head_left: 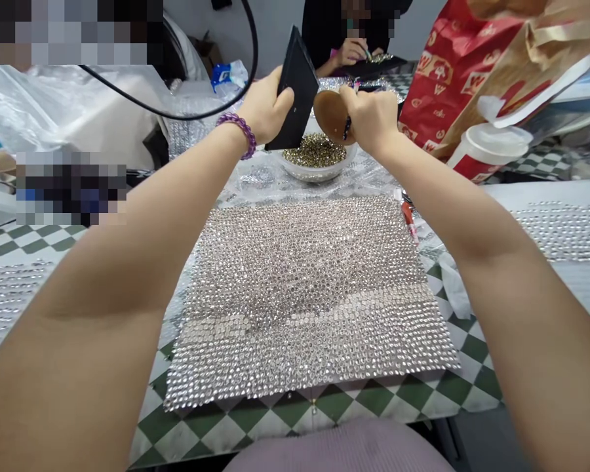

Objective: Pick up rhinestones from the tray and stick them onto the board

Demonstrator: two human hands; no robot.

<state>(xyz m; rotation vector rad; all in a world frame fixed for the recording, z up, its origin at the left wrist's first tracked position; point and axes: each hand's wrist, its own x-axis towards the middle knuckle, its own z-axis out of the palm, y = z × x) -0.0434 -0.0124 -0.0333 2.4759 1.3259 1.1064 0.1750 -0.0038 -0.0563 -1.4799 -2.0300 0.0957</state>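
Observation:
My left hand [269,105], with a purple bead bracelet at the wrist, grips a flat black tray-like panel [297,92], tilted steeply. Close by, my right hand [372,118] is closed on a brown rounded piece [332,117] that looks like a wooden scoop or shallow bowl; its exact kind is unclear. Both are held over a white plastic bowl [317,176] of small gold-coloured rhinestones [314,151]. Between my forearms lies a sheet covered in rows of clear rhinestones [305,255]. Paler patches [368,303] cross its lower part.
At the right stand a red and brown paper bag [452,72] and a white-lidded cup [491,147]. More rhinestone sheets lie left [4,295] and right [565,229]. A dark cable [211,115] loops at upper left. Across the table, another person's hand [353,52] holds a pen-like tool.

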